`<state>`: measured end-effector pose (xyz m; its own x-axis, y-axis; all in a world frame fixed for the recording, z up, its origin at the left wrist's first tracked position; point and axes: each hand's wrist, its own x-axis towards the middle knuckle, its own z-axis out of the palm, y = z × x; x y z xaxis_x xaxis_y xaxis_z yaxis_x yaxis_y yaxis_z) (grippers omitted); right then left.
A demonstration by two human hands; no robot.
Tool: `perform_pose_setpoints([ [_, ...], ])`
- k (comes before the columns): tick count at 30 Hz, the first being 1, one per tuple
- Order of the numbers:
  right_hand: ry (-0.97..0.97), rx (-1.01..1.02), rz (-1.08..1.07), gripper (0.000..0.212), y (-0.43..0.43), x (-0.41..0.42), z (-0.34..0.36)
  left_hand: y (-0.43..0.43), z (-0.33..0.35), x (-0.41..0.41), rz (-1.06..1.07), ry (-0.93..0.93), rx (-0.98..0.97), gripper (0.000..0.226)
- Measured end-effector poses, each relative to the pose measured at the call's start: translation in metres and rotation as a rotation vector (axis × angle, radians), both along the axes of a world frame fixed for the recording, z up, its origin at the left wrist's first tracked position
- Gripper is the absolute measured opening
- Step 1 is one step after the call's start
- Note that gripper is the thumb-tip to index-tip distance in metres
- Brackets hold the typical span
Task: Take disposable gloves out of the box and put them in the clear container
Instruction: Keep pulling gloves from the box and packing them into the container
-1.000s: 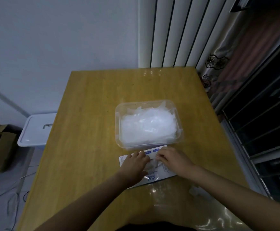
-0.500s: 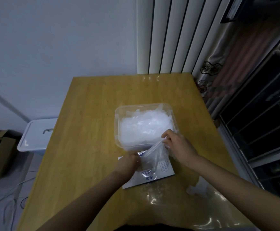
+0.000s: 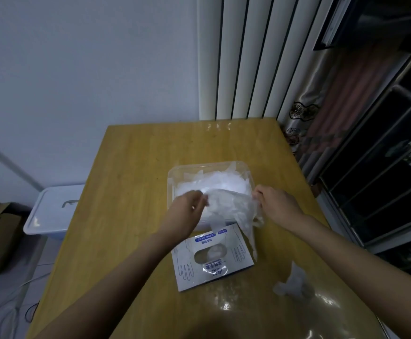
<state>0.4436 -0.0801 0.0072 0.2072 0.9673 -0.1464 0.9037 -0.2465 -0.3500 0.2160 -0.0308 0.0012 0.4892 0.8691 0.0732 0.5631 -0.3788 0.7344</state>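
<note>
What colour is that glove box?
The glove box is white with blue print; the head view shows it.

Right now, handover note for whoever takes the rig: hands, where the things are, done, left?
Left hand and right hand each pinch one edge of a glove, stretched above the near rim of the clear container.
The container holds a pile of gloves.
The box lies flat on the table, just in front of the container.
A crumpled plastic piece, likely a glove, lies right of the box.
Done: many gloves moved.
Left: drop this glove in, then pull more; how many remain in the box cannot be told.
</note>
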Motion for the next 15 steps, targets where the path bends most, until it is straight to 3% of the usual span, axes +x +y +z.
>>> perform_pose_setpoints([
  [6, 0.108, -0.087, 0.032, 0.030, -0.004, -0.007, -0.009, 0.015, 0.015, 0.014, 0.202, -0.337, -0.232, 0.020],
  [8, 0.141, -0.074, 0.025, 0.028, -0.004, -0.012, -0.008, 0.010, 0.016, 0.018, 0.177, -0.327, -0.324, 0.011],
  [11, 0.155, -0.012, 0.007, 0.026, -0.002, -0.019, -0.002, 0.004, 0.012, 0.021, 0.135, -0.185, -0.352, 0.038],
  [15, 0.186, -0.057, 0.039, 0.017, -0.002, -0.019, -0.004, 0.010, 0.014, 0.018, 0.176, -0.178, -0.314, 0.033],
])
